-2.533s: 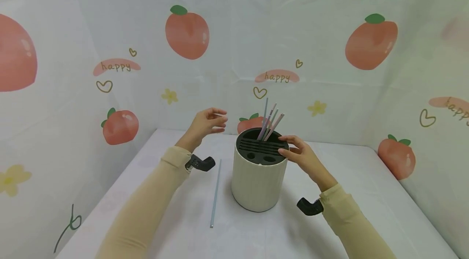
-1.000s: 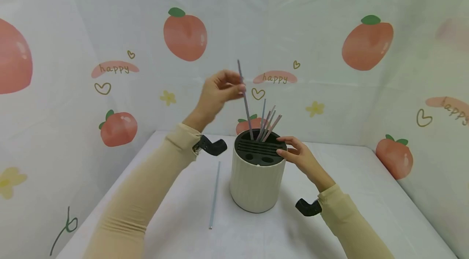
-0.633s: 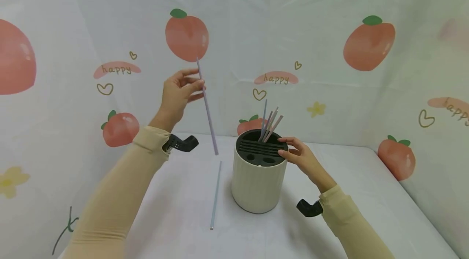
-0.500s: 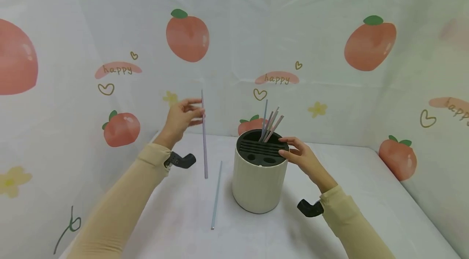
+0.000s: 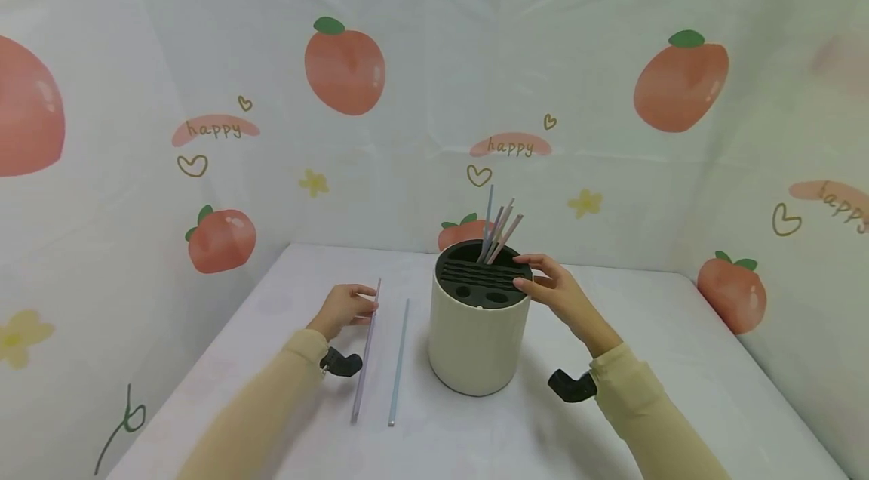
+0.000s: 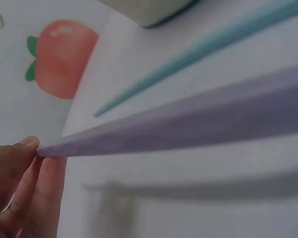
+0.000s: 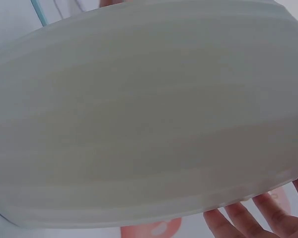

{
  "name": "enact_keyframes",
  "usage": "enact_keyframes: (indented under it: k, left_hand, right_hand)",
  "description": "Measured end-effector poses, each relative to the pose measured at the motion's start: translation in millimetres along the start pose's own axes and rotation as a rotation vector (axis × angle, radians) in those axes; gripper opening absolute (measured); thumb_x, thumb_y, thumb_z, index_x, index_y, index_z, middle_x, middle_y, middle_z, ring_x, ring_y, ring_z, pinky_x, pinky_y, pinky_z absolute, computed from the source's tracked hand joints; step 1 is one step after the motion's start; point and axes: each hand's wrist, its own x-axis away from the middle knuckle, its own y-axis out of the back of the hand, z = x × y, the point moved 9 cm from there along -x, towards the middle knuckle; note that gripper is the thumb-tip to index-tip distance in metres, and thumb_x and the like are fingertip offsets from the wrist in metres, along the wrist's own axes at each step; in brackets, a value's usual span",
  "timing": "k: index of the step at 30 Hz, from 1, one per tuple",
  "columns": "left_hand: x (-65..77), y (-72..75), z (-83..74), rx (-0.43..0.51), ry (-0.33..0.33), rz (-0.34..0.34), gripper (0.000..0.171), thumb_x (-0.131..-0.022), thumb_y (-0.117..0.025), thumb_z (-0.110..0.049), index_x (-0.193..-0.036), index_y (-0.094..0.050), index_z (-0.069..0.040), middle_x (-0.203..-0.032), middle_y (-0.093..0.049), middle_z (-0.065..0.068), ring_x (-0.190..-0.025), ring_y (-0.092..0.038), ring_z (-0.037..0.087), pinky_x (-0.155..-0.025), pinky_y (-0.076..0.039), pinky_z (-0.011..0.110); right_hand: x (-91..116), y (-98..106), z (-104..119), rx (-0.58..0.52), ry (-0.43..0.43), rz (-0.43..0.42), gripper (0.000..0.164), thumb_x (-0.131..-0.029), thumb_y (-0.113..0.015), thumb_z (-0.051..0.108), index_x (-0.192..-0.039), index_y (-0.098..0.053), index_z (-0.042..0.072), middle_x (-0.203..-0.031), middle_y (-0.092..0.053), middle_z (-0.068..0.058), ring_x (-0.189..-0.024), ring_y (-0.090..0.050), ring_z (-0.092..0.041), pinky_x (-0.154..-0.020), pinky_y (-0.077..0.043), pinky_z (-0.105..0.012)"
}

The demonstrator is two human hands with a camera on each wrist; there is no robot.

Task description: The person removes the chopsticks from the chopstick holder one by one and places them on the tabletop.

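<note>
One purple stick (image 5: pixel 366 350) points forward, roughly parallel to the blue stick (image 5: pixel 399 363).

Head view: above the holder (image 5: pixel 478 348), near side, facing forward and down, farthest off. Left wrist view: left of holder, close, facing along lilac stick (image 6: pixel 188 121). Right wrist view: right of holder, nearest, facing its wall. Shared by all: holder.

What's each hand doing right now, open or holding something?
Left hand: closed, pinching the purple stick near its far end.
Right hand: open, touching the top edge of the white holder.
</note>
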Motion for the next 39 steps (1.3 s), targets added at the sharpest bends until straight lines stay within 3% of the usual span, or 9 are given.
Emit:
enact_keyframes:
  k: [6,13,24,39]
  left_hand:
    - [-0.1,-5.7,16.6,-0.065,0.027,-0.002,0.033,-0.083,-0.070,0.003,-0.116,-0.063,0.008,-0.089,-0.068,0.014,-0.071,-0.064,0.014,-0.063,-0.059,0.025]
    - [3.5,-11.2,16.3,-0.124,-0.011,0.018,0.027,-0.079,-0.072,0.004,-0.105,-0.066,0.009,-0.078,-0.064,0.011,-0.058,-0.062,0.011,-0.055,-0.057,0.023]
    - [-3.5,-14.3,24.0,-0.200,0.069,-0.045,0.032,-0.076,-0.077,0.004,-0.106,-0.066,0.005,-0.080,-0.067,0.013,-0.052,-0.061,0.009,-0.053,-0.056,0.021]
    - [-4.3,-16.1,24.8,-0.207,0.079,-0.044,0.032,-0.076,-0.077,0.003,-0.106,-0.065,0.005,-0.080,-0.068,0.012,-0.054,-0.061,0.009,-0.053,-0.055,0.020]
  right_hand:
    - [-1,0,-1,0.007,-0.008,0.004,0.045,-0.095,-0.061,0.020,-0.136,-0.049,0.006,-0.144,-0.042,-0.021,-0.125,-0.051,-0.040,-0.098,-0.048,-0.051]
    - [0,-1,-2,0.005,-0.021,0.012,0.046,-0.095,-0.061,0.021,-0.137,-0.048,0.006,-0.145,-0.039,-0.022,-0.128,-0.048,-0.042,-0.100,-0.047,-0.054]
    - [-1,-1,-2,0.013,-0.018,0.011,0.046,-0.095,-0.061,0.021,-0.137,-0.048,0.007,-0.145,-0.039,-0.021,-0.128,-0.048,-0.041,-0.100,-0.047,-0.055]
    - [0,1,-3,0.020,-0.024,0.008,0.046,-0.095,-0.061,0.022,-0.137,-0.048,0.007,-0.147,-0.038,-0.022,-0.129,-0.047,-0.042,-0.101,-0.046,-0.056]
